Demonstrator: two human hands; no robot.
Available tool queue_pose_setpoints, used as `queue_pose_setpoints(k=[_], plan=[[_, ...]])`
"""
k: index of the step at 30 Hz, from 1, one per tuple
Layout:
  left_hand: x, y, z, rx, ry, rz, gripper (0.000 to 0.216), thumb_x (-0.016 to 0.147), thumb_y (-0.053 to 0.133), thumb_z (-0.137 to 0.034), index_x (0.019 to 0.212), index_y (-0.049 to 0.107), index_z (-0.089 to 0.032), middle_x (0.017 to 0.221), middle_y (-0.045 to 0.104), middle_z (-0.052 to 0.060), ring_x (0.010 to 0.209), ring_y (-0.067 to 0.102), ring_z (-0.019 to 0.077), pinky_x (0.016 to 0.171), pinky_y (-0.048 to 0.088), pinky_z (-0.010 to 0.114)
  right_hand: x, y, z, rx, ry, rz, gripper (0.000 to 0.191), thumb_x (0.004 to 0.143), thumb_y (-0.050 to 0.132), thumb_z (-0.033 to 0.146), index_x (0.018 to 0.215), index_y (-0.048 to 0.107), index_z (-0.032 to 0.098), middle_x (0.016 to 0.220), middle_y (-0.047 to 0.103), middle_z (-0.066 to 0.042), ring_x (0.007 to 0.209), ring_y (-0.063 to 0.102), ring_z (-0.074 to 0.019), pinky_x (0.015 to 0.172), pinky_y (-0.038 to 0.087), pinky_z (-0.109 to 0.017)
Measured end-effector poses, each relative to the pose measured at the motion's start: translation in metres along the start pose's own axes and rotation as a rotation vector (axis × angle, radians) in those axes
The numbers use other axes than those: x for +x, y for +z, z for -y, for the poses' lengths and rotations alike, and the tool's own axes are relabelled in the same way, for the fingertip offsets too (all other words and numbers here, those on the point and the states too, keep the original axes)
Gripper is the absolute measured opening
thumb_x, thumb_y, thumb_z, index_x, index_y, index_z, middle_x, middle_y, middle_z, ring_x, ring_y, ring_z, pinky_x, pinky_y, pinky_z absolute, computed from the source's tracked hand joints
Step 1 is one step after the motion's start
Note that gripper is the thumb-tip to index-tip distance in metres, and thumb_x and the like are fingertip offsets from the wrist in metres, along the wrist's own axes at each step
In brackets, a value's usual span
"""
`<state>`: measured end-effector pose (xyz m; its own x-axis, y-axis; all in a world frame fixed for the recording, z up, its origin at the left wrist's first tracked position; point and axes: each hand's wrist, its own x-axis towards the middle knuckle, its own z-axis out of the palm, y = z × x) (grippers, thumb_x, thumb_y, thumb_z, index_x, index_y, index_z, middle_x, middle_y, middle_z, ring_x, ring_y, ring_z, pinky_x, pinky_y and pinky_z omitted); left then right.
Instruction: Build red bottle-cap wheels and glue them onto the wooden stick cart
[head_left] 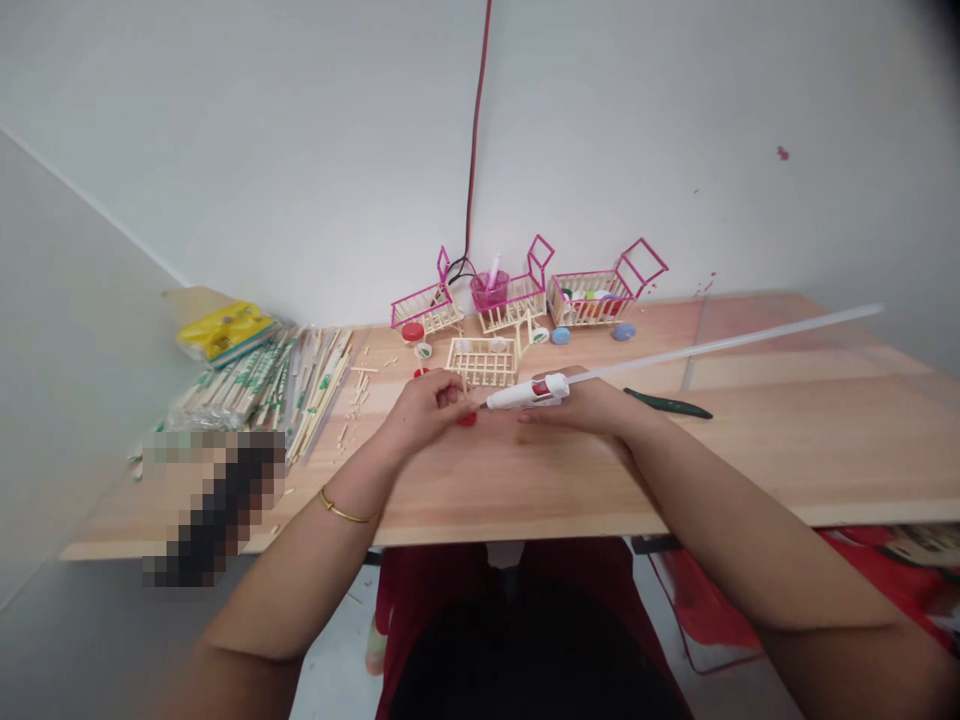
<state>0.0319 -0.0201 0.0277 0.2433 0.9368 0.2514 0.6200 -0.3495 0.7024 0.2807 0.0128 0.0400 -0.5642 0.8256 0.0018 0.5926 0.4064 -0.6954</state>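
My right hand [574, 405] is wrapped round a white hot glue gun [525, 393], and a long clear glue stick [720, 345] juts from its back end. The gun's nozzle points left, close to the fingertips of my left hand [431, 405]. Those fingers are pinched on a short wooden stick [464, 384], which stands over a red bottle cap [467, 419] on the table. Just beyond both hands sits a small unpainted cart made of wooden sticks [484, 362]. A second red cap shows partly behind my left fingers.
Three stick carts with magenta rims, including the right one [592, 300], line the wall beside a magenta cup [490, 290]. Blue caps [624, 331] lie near them. Green-handled pliers [667, 403] rest right. Bundled sticks [240, 385] and a yellow bag [225, 332] lie left.
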Motion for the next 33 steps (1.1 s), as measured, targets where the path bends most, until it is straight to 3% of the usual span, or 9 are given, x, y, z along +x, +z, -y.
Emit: queue_pose_setpoints(k=[5,10,19,25,28,33], plan=[[0.000,0.001,0.000,0.014,0.095,-0.056,0.017,0.082,0.062,-0.026,0.069,0.062,-0.016,0.063,0.053,-0.001,0.062,0.047,0.0111,0.061,0.036,0.024,-0.001,-0.001,0.002,0.017,0.009,-0.016,0.030,0.067,0.071,0.046,0.077,0.067,0.019,0.070,0.065,-0.001,0.063,0.056,-0.0160,0.056,0.040,-0.026],[-0.001,-0.011,-0.004,-0.006,0.119,0.016,0.015,0.086,0.057,-0.026,0.083,0.068,-0.016,0.082,0.065,0.005,0.076,0.057,0.0149,0.072,0.043,0.027,-0.002,-0.003,0.003,0.027,-0.002,-0.004,0.032,0.067,0.071,0.047,0.080,0.068,0.019,0.075,0.068,-0.002,0.066,0.059,-0.0173,0.058,0.042,-0.027],[-0.002,-0.013,-0.001,-0.009,0.127,0.175,0.018,0.088,0.053,-0.024,0.090,0.068,-0.015,0.086,0.065,0.005,0.079,0.057,0.0143,0.074,0.043,0.026,-0.001,-0.002,0.004,0.037,0.017,0.011,0.031,0.067,0.071,0.047,0.080,0.067,0.019,0.074,0.068,-0.002,0.067,0.060,-0.0182,0.057,0.043,-0.027],[-0.003,-0.015,0.001,-0.007,0.041,0.217,0.032,0.075,0.067,-0.027,0.105,0.064,-0.017,0.075,0.052,-0.002,0.062,0.042,0.0096,0.060,0.037,0.023,-0.001,-0.002,0.004,0.018,-0.005,0.010,0.032,0.067,0.071,0.049,0.077,0.066,0.019,0.073,0.066,-0.002,0.065,0.058,-0.0170,0.056,0.041,-0.026],[-0.002,-0.014,0.002,0.039,0.015,0.240,0.043,0.068,0.073,-0.025,0.109,0.061,-0.017,0.079,0.051,-0.002,0.063,0.044,0.0100,0.060,0.038,0.023,-0.002,-0.003,0.004,0.023,0.012,0.006,0.029,0.067,0.071,0.047,0.077,0.066,0.020,0.073,0.066,-0.001,0.065,0.057,-0.0168,0.057,0.041,-0.027],[-0.002,-0.005,0.008,0.166,-0.018,0.238,0.044,0.064,0.076,-0.029,0.103,0.062,-0.015,0.081,0.055,0.000,0.066,0.049,0.0129,0.062,0.039,0.026,-0.001,-0.002,0.002,0.013,0.012,0.018,0.029,0.068,0.069,0.047,0.079,0.066,0.020,0.072,0.066,-0.001,0.066,0.058,-0.0176,0.059,0.042,-0.028]])
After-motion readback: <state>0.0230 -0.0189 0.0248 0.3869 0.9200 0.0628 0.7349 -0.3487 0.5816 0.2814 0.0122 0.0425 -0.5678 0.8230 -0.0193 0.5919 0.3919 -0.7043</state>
